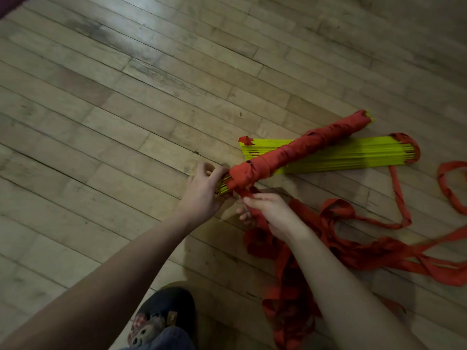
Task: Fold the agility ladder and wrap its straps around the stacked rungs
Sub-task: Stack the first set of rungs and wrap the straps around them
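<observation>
A bundle of yellow rungs wrapped in red strap (pixel 300 147) is held slanted above the floor, its far end up to the right. My left hand (pixel 204 190) grips the near bare yellow end of that bundle. My right hand (pixel 267 213) holds the red strap (pixel 285 269) just below the bundle's near end, fingers curled round it. A second stack of yellow rungs (pixel 353 155) lies flat on the wooden floor behind the bundle, unwrapped, with red loops at both ends.
Loose red strap (pixel 379 251) trails in loops over the floor to the right and toward me. A foot in a dark patterned slipper (pixel 156 317) stands at the bottom centre. Bare wooden floor (pixel 101 109) spreads left and beyond.
</observation>
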A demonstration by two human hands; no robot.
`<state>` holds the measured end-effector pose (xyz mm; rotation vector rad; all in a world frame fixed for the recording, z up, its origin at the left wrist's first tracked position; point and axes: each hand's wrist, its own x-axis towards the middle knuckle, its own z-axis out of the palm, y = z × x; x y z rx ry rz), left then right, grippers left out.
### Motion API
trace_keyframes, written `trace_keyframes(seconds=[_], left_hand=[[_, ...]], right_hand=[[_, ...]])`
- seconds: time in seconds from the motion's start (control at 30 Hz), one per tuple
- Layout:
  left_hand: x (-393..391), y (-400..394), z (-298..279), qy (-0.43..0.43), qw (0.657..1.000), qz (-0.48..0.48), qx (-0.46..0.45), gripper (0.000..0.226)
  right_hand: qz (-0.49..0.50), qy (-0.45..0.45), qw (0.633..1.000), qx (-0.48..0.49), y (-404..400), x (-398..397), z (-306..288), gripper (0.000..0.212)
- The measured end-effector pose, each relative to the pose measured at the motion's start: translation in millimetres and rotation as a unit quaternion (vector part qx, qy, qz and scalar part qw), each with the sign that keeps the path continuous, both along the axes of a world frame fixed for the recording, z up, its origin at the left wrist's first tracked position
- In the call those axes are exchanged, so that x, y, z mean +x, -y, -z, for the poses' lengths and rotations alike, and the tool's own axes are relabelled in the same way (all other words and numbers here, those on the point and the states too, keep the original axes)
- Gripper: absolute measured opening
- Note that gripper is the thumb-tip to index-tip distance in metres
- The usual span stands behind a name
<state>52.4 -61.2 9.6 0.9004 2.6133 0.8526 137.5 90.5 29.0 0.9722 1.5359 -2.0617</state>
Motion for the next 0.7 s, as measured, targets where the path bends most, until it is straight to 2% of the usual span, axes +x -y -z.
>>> trace_keyframes(seconds=[0.2,0.3,0.37,0.43,0.5,0.57,0.7], left_hand=[[4,-3,-1,0.046,0.998,0.026,0.047,0.057],[8,-4,-2,0.178,0.976,0.038,0.122,0.052],[17,-7,-7,0.265,0.953,-0.014,0.144,0.045],[24,-11,-8,0.311,0.931,-0.075,0.173,0.034],[24,-16,-8,0.337,0.916,-0.097,0.196,0.027],[20,-18,-6,0.313,0.925,-0.084,0.196,0.028],[8,-16,-3,0.119,0.988,-0.031,0.092,0.043]], right_hand=[[-0.019,-0.021,0.998,-0.058,-13,8,-17,0.017],[-0.012,-0.025,0.998,-0.054,-15,10,-20,0.016],[-0.007,-0.017,0.998,-0.052,-17,12,-23,0.016],[-0.008,-0.009,0.999,-0.049,-20,15,-26,0.015],[-0.022,-0.006,0.999,-0.028,-24,20,-29,0.016],[-0.036,-0.008,0.999,-0.005,-26,24,-31,0.016],[-0.022,-0.017,1.0,-0.014,-28,22,-34,0.014]])
